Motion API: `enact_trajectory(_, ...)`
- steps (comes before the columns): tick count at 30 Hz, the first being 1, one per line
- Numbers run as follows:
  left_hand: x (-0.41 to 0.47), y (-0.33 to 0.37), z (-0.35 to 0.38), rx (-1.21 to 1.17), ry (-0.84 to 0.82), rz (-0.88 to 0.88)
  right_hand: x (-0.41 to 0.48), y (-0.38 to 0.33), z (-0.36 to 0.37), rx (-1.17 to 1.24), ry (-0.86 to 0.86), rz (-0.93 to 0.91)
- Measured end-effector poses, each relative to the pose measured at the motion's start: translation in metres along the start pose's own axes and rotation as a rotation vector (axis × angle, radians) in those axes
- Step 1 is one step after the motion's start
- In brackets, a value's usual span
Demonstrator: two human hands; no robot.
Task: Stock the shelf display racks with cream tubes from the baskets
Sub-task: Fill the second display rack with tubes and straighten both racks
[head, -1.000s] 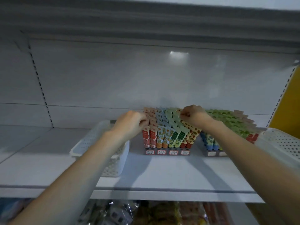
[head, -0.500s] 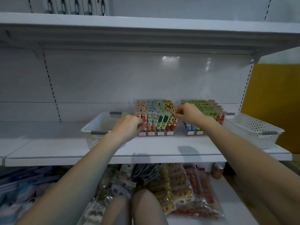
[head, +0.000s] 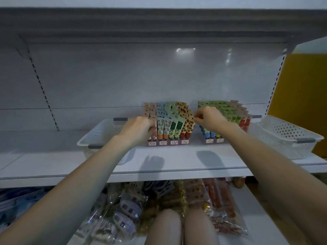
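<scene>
Nearest me are my 2 bare knees [head: 182,227], and past them, below both hands, clear crinkly bags of packaged goods [head: 123,209] on the lower shelf. Above those is the flat white metal shelf [head: 168,160] I am stocking.

1 second ago my eyes were close to the display. Since then I have drawn back, so the whole shelf shows, but neither hand has left the rack. My left hand [head: 137,129] has slid from the tube tops down to the pink column on the rack's left flank. Its fingers curl in against that column, and I cannot tell whether they grip a tube or only press. My right hand [head: 209,118] is still at the rack's right flank, thumb and forefinger pinching the crimped top of an orange spotted tube [head: 190,121].

Between my hands stands the low tiered rack of colourful cream tubes [head: 170,124], its 4 columns looking full. Left of my left hand sits a white perforated plastic basket [head: 95,137], and right of my right hand a second rack of green and red tubes [head: 228,112], then another white perforated basket [head: 286,133]. I see no tubes in the parts of the baskets that show, so I judge this is final straightening, with stocking nearly done
</scene>
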State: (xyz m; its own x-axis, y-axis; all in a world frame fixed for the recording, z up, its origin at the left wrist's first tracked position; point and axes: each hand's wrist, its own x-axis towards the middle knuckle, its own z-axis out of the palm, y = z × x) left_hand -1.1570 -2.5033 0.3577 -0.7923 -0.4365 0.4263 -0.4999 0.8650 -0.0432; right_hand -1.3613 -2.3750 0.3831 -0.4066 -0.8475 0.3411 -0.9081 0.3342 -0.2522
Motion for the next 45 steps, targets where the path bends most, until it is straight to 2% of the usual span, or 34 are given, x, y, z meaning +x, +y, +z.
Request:
enact_trajectory(8, 0.069, -0.03, 0.051, 0.002, 0.105, 0.05, 0.086, -0.005, 0.053, -0.032, -0.058, -0.118)
enact_trajectory(12, 0.085, -0.037, 0.067, -0.006, 0.165, 0.125, 0.098, -0.007, 0.07, -0.043, -0.014, -0.206)
enact_trajectory(18, 0.101, -0.039, 0.082, 0.003, 0.124, 0.215, 0.101, -0.009, 0.084, -0.11, -0.025, -0.219)
enact_trajectory(25, 0.113, -0.045, 0.094, -0.026, 0.075, 0.167, 0.108, -0.018, 0.093, -0.178, -0.055, -0.192)
enact_trajectory(28, 0.116, -0.046, 0.096, -0.032, 0.125, 0.179, 0.109, -0.017, 0.096, -0.159, -0.043, -0.186)
enact_trajectory(37, 0.119, -0.053, 0.105, 0.025, 0.148, 0.17, 0.114, -0.017, 0.103, -0.126, -0.032, -0.222)
enact_trajectory(45, 0.117, -0.055, 0.108, -0.022, 0.177, 0.182, 0.112, -0.015, 0.104, -0.025, -0.016, -0.239)
